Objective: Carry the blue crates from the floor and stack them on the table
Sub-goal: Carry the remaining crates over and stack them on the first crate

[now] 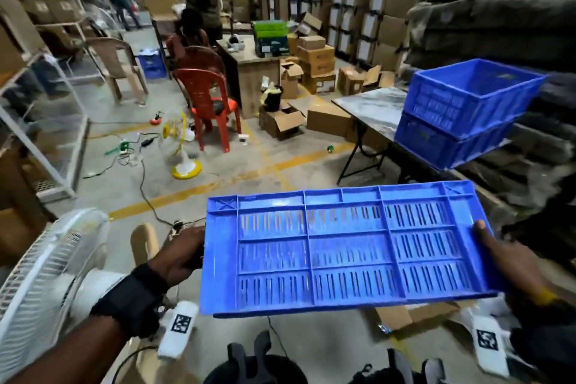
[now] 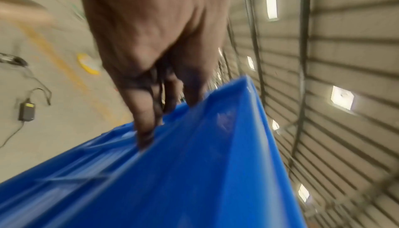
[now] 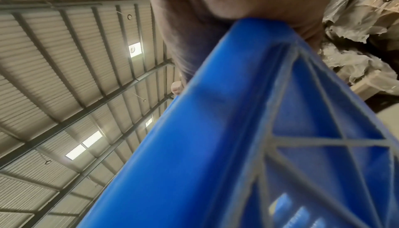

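Hanging in mid-air between both hands, the carried blue crate is tipped so its slotted, ribbed underside faces the head camera; its inside cannot be seen. Its long axis runs left to right across the view, the far long edge a little higher than the near one. The left hand grips the left short end, fingers curled over the rim in the left wrist view. The right hand holds the right short end, with the thumb lying on the underside and the palm pressed against the corner in the right wrist view.

Ahead and to the right, two more blue crates sit stacked on the table, at its near right end. The upper crate is open-side up and looks empty; the lower crate is covered by it, so its contents cannot be told. The stack overhangs the table's near edge slightly, well apart from the carried one.

The tabletop is grey and mottled on folding black legs. Under it and beyond stand open cardboard boxes. The concrete floor carries yellow lines, cables and a small yellow fan. A red plastic chair stands further back, and a white fan is close at the lower left. The wrist views show a corrugated metal roof with skylights.
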The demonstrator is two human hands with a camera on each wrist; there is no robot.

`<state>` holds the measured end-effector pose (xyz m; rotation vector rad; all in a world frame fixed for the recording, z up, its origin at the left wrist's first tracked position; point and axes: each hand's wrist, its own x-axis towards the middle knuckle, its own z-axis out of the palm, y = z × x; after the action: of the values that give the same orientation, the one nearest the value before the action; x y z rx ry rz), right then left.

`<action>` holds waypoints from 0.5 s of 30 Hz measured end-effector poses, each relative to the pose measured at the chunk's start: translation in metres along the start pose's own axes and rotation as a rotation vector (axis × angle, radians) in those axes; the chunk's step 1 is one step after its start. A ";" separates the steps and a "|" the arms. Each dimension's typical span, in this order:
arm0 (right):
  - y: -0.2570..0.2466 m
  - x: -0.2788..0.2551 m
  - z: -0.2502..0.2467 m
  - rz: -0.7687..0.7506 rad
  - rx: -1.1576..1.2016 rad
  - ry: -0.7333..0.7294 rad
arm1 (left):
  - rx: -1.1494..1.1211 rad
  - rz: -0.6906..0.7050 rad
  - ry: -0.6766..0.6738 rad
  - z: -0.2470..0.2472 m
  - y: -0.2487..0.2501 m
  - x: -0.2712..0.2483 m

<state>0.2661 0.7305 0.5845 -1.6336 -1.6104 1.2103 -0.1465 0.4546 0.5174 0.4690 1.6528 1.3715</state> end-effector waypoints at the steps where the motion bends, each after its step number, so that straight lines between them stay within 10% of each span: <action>1: -0.005 0.002 0.001 -0.027 0.016 0.034 | 0.007 -0.029 -0.011 -0.001 0.007 0.006; 15: -0.027 0.115 0.042 -0.099 -0.071 0.259 | -0.254 -0.362 0.084 -0.003 0.089 0.176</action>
<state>0.2026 0.8364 0.5636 -1.6565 -1.5641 0.8621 -0.2617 0.6138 0.5289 -0.0365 1.5118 1.3140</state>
